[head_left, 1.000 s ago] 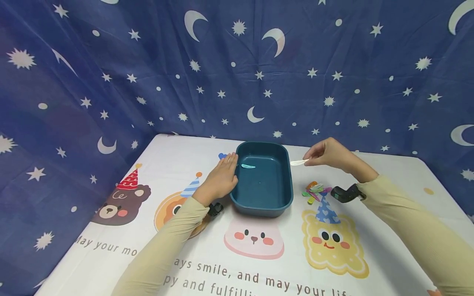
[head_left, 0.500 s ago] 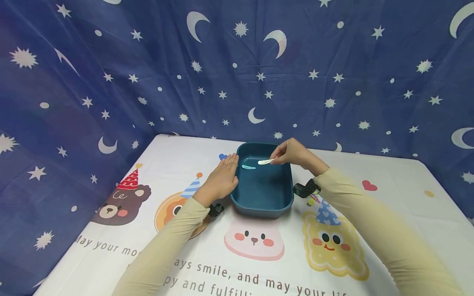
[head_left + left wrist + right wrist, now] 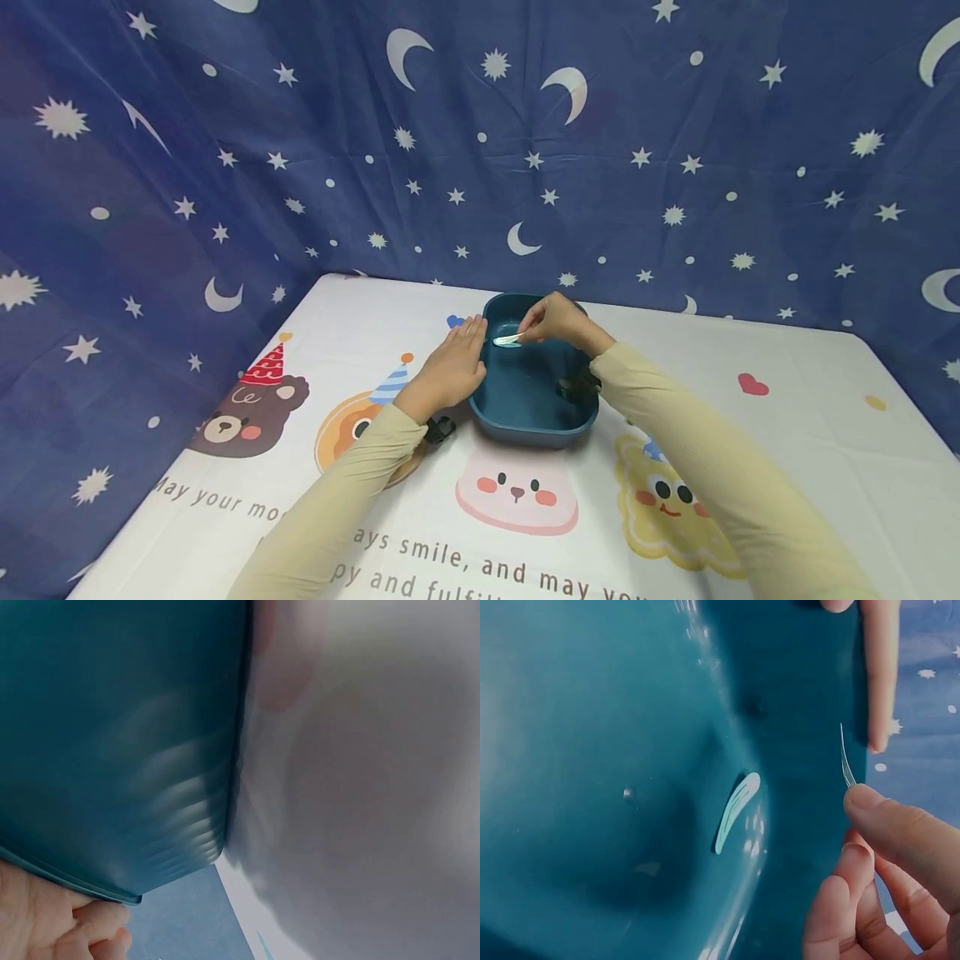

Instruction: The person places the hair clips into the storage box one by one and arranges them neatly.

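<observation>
A deep teal plastic bin (image 3: 525, 392) stands on the table. My left hand (image 3: 450, 367) rests along its left rim with straight fingers, one of which lies on the rim in the right wrist view. Over the bin's inside, my right hand (image 3: 558, 321) pinches a white snap hair clip (image 3: 845, 763) between thumb and fingertips, its thin edge facing the right wrist camera. Below it, a pale aqua hair clip (image 3: 737, 811) lies on the bin floor near the curved wall. In the head view the white clip overlaps the aqua one.
A white tablecloth (image 3: 375, 333) with cartoon prints and lettering covers the table. Behind it hangs a blue curtain (image 3: 450, 133) with moons and stars. The right sleeve (image 3: 675, 417) covers the spot right of the bin where several colourful clips lay.
My right hand has carried the white hair clip leftward from beside the bin to above the aqua clip. My left hand has stayed at the rim. The right arm now hides the colourful pile.
</observation>
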`<state>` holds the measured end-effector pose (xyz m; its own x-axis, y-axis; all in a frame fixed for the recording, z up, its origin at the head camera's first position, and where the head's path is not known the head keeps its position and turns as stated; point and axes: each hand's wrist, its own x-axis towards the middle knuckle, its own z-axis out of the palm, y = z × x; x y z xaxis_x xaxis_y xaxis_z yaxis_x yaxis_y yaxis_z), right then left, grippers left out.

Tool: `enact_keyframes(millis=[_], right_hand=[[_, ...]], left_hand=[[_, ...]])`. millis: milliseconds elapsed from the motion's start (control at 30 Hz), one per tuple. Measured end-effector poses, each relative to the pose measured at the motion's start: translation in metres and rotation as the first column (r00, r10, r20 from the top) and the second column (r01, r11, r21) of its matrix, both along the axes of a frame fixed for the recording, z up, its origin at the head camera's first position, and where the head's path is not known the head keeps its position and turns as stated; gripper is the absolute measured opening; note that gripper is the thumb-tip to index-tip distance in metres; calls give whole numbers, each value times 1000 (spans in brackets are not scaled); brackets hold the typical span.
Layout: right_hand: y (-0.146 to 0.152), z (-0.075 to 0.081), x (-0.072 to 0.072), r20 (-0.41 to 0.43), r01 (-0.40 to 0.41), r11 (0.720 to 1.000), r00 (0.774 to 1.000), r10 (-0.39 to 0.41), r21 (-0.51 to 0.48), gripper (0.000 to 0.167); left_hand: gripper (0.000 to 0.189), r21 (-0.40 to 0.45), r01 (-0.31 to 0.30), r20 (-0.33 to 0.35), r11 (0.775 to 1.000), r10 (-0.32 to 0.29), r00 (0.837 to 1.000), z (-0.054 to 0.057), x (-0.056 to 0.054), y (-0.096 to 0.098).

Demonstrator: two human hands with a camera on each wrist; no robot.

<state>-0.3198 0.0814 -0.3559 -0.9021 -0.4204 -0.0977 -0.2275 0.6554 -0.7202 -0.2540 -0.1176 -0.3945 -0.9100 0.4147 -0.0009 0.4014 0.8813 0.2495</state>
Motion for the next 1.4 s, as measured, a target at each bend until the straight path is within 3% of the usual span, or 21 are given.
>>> enact_keyframes(millis=[633,833,1167,1400], right_hand=[[-16,-30,-12,47,97,985,993,-105,141,5],[-16,-33,-15,69,100,986,992,-110,134,6],[-10,-29,-15,211,85,991,972,-105,102,14],[1,-23,-11,234,56,996,970,-72,74,21]], left_hand=[[61,-3,2,-11,1000,-2,1000,0,1,2],[61,-7,-1,-11,1000,1,1000,0,0,2],[62,-25,-4,-4,1000,4,1000,1,-1,1],[62,-29,-6,-6,1000,5,1000,0,-1,2]])
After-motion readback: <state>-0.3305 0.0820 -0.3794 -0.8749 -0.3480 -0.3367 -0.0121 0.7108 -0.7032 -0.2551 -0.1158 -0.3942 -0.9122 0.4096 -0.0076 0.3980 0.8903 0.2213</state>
